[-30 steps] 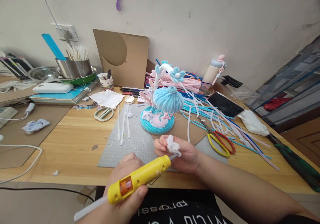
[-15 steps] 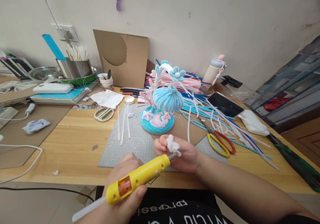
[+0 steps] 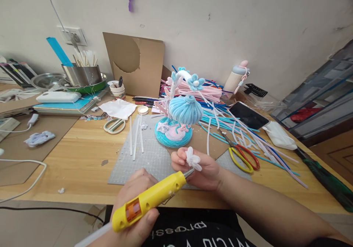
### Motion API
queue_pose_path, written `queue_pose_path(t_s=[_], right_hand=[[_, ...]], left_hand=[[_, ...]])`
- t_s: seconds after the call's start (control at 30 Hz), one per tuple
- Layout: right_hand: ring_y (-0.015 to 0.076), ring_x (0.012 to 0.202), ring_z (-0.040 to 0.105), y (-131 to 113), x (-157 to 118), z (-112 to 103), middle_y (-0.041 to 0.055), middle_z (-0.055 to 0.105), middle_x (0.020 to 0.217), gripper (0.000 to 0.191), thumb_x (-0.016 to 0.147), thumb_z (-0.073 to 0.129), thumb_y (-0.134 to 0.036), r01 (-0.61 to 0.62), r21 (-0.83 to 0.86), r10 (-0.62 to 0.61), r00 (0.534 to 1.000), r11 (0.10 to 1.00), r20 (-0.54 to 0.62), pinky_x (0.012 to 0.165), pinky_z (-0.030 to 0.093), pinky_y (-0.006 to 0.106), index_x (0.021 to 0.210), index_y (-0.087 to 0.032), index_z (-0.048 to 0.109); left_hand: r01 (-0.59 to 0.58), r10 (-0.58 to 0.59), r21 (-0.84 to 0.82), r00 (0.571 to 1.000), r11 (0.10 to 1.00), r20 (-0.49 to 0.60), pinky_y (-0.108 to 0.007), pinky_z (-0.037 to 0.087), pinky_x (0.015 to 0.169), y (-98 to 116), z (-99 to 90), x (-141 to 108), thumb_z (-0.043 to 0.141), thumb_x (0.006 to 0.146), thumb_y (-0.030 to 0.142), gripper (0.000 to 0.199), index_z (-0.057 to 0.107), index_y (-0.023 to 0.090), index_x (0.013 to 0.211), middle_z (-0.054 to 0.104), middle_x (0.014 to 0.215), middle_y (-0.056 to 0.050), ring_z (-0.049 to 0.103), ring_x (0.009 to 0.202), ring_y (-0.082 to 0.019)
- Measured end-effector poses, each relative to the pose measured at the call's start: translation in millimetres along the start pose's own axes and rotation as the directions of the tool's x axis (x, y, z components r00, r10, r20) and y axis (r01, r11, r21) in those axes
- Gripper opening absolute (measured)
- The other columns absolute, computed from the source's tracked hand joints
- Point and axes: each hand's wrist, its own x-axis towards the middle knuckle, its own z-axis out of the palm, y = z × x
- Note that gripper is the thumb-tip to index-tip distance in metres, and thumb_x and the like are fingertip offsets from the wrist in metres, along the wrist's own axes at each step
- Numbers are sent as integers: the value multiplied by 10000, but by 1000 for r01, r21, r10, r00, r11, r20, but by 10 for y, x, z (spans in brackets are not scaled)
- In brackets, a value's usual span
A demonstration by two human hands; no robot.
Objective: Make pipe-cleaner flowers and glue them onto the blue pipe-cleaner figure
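My left hand point(image 3: 135, 195) is wrapped round a yellow hot glue gun point(image 3: 151, 199), with a clear glue stick point(image 3: 95, 236) jutting from its back end. The metal nozzle points up and right, at the lower edge of a small white pipe-cleaner flower point(image 3: 193, 158). Between thumb and fingers my right hand point(image 3: 204, 168) pinches that flower. Behind my hands stands a fluffy pipe-cleaner lamp point(image 3: 185, 109) with a blue pleated shade, a white arched stem with flowers and a round blue base.
Glue sticks point(image 3: 136, 140) lie on the grey cutting mat point(image 3: 121, 169). To the right are red-and-yellow-handled scissors point(image 3: 242, 157), loose pipe cleaners point(image 3: 220, 124) and a phone point(image 3: 248, 114). Pale-handled scissors point(image 3: 114, 125) rest at left; cardboard point(image 3: 149, 63) leans against the wall.
The glue gun has shifted slightly down and left, its nozzle drawing back a little from the flower. My right hand has moved slightly right with the flower.
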Motion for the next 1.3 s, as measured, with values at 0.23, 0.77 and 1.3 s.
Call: queue_pose_path(t_s=[0.23, 0.77, 1.3], right_hand=[[79, 564, 288, 8, -4, 31, -14, 347, 708, 211, 789, 659, -303, -13, 9, 13, 1000, 1000, 5, 457, 179, 189, 692, -144, 559], [72, 564, 314, -13, -10, 48, -22, 373, 709, 237, 747, 707, -284, -24, 32, 25, 998, 999, -49, 461, 189, 182, 676, -147, 527], [95, 604, 467, -390, -4, -233, 9, 594, 707, 196, 771, 662, -334, -294, -771, -54, 919, 565, -390, 564, 312, 230, 773, -142, 620]], left_hand=[[-2, -1, 29, 995, 1000, 98, -346, 401, 584, 3, -97, 23, 345, 921, 572, 398, 549, 252, 801, 542, 678, -8, 500, 647, -184], [-20, 24, 111, 999, 994, -35, -344, 375, 558, -22, -11, -10, 354, 927, 542, 379, 529, 249, 762, 538, 642, -8, 485, 630, -188], [147, -136, 404, 989, 903, -54, -270, 491, 527, -127, -856, -33, 519, 852, 435, 189, 622, 282, 893, 606, 587, 25, 592, 549, -172]])
